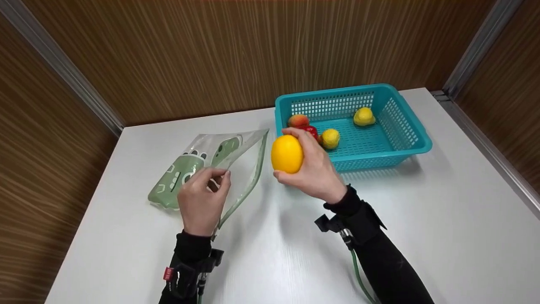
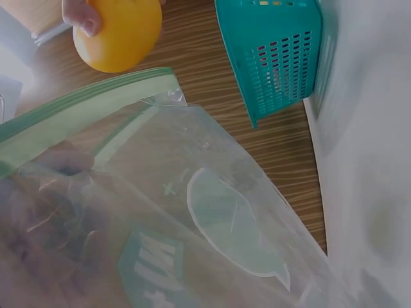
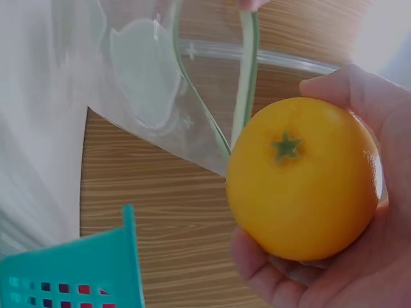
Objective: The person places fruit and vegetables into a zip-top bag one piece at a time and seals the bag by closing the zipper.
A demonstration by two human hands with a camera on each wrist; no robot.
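An orange (image 1: pixel 287 154) with a green star-shaped stem end is gripped between the thumb and fingers of my right hand (image 1: pixel 314 169), raised in front of the basket's near left corner. My left hand (image 1: pixel 202 198) pinches the edge of a clear zip bag (image 1: pixel 247 169) printed with green cartoon figures. The bag's green-edged mouth (image 3: pixel 245 77) gapes toward the orange. In the right wrist view the orange overlaps the bag's corner. Through the clear film in the left wrist view, the left hand's fingers show faintly.
A teal plastic basket (image 1: pixel 379 158) stands at the back right of the white table (image 1: pixel 337 261). Inside lie a peach (image 1: pixel 298 120), a red fruit (image 1: pixel 311 131) and two lemons, one near (image 1: pixel 330 138) and one far (image 1: pixel 363 116). Wood-grain panels (image 1: pixel 211 55) surround the table.
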